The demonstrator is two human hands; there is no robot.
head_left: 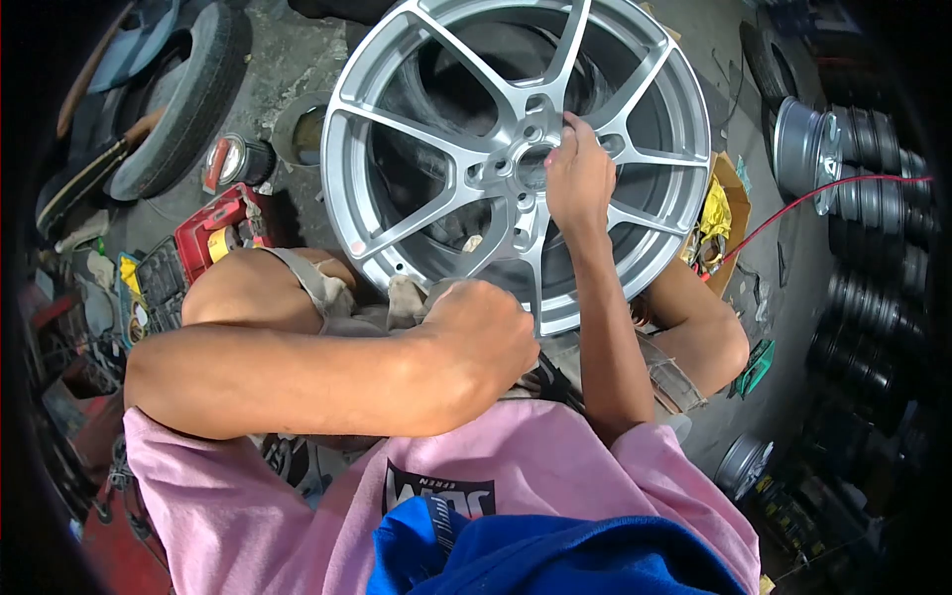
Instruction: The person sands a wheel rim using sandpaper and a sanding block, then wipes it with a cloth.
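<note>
A silver alloy wheel (453, 151) with split spokes lies in front of me, tilted between my bent knees. My right hand (581, 178) is at its centre, fingers curled over the edge of the hub beside the lug holes. Down at the near edge of the wheel, my left hand (483, 319) is closed in a fist, its back towards me. What it holds, if anything, is hidden under the fingers. A bunched beige cloth (405, 300) shows just left of that fist, against the rim.
A tyre (188, 109) stands at the left, near a tin can (240, 161) and a red toolbox (220, 226). To the right are a cardboard box (732, 203) with a yellow wrapper, a red hose (793, 205), and several stacked wheels (861, 149). A green tray (758, 368) lies by my right knee.
</note>
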